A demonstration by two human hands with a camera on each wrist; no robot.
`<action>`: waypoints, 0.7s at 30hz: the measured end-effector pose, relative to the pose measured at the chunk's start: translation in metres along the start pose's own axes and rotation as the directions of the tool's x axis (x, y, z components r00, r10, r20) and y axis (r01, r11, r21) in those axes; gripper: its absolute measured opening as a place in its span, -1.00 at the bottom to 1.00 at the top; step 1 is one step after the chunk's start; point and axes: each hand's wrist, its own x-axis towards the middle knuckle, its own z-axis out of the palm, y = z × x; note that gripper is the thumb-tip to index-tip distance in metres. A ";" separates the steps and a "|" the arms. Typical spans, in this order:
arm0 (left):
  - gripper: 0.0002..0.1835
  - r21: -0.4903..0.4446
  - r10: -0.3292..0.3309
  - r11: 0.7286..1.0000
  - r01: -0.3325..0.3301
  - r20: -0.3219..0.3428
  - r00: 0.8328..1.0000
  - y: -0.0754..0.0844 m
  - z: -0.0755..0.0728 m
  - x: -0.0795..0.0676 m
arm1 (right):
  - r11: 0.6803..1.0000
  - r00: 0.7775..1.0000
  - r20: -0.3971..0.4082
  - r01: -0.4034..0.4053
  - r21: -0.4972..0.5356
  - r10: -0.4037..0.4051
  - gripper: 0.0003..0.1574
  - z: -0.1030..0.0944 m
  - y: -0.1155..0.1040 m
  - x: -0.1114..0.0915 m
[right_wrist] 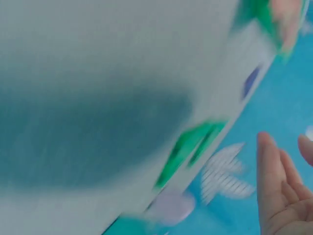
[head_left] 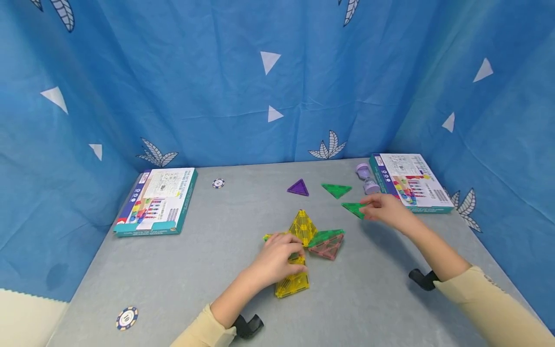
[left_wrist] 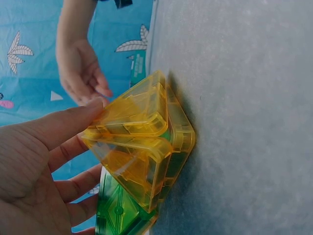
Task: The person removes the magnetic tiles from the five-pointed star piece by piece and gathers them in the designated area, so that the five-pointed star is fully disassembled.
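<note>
the left hand [head_left: 277, 258] pinches a cluster of yellow tiles [head_left: 292, 285] between thumb and fingers on the table [head_left: 195, 270]; the right hand [head_left: 382, 210], fingers extended and thumb apart, is at a green triangle [head_left: 352, 208] near another green triangle [head_left: 336, 190].

My head view is evenly bright; right-wrist blur smears the green tiles [right_wrist: 177, 152] beside a broad tabletop [right_wrist: 122, 44] shadow.

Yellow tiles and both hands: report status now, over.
Left hand pinching yellow tiles near their tip. Right hand open at nearer loose green triangle, contact unclear. Nothing seen blocking either hand.
</note>
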 end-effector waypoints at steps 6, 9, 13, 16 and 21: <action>-0.77 0.016 -0.002 1.000 0.002 0.007 1.000 -0.001 -0.001 0.001 | 0.981 0.934 0.313 0.136 0.142 -0.174 -0.58 0.070 -0.020 -0.020; -0.77 0.019 0.005 1.000 -0.005 0.001 1.000 0.000 -0.001 0.003 | 0.975 0.894 0.406 0.120 0.189 -0.188 -0.55 0.105 -0.024 -0.026; -0.78 0.029 0.005 1.000 -0.005 0.000 1.000 -0.001 -0.001 0.003 | 0.974 0.908 0.374 0.130 0.184 -0.192 -0.61 0.138 -0.026 -0.025; -0.78 0.036 0.004 0.999 -0.004 0.000 1.000 0.000 -0.001 0.002 | 0.975 0.922 0.321 0.188 0.115 -0.216 -0.73 0.152 -0.028 -0.022; -0.77 0.028 0.017 0.999 -0.018 0.028 0.999 -0.003 -0.003 0.003 | 0.973 0.934 0.273 0.227 0.043 -0.230 -0.78 0.159 -0.028 -0.019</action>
